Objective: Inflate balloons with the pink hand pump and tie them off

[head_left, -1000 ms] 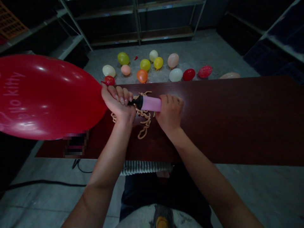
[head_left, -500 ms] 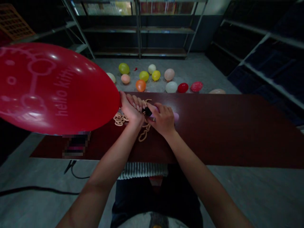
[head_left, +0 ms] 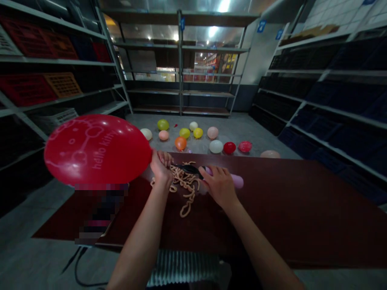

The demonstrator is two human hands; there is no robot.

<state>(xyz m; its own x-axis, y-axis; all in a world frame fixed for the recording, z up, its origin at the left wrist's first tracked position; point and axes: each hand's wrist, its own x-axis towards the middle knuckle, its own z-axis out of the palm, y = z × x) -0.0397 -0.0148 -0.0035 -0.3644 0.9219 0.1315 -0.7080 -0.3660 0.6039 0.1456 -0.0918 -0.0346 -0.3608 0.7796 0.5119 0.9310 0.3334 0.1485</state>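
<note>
My left hand (head_left: 162,167) is closed round the neck of a large inflated red balloon (head_left: 99,151) printed with "hello kitty" and a pale face. The balloon stretches out to the left above the table. My right hand (head_left: 220,185) is wrapped round what looks like a balloon hand pump (head_left: 237,181), with a lilac barrel and a black front part. Its black end points left towards my left hand; whether it touches the balloon's neck is hidden. Below and between the hands lies a tangled heap of beige cord-like loops (head_left: 189,189).
Both hands work over a dark brown table (head_left: 287,201). A blurred-out object (head_left: 101,213) lies at its left end. Beyond the far edge, several balloons, including an orange balloon (head_left: 180,143), rest on the floor. Metal shelves (head_left: 157,92) and crates (head_left: 24,88) stand around.
The view has tilted up, showing more shelving. My right hand has drawn away to the right with the pump, widening the gap between my hands. My left hand still grips the balloon's neck.
</note>
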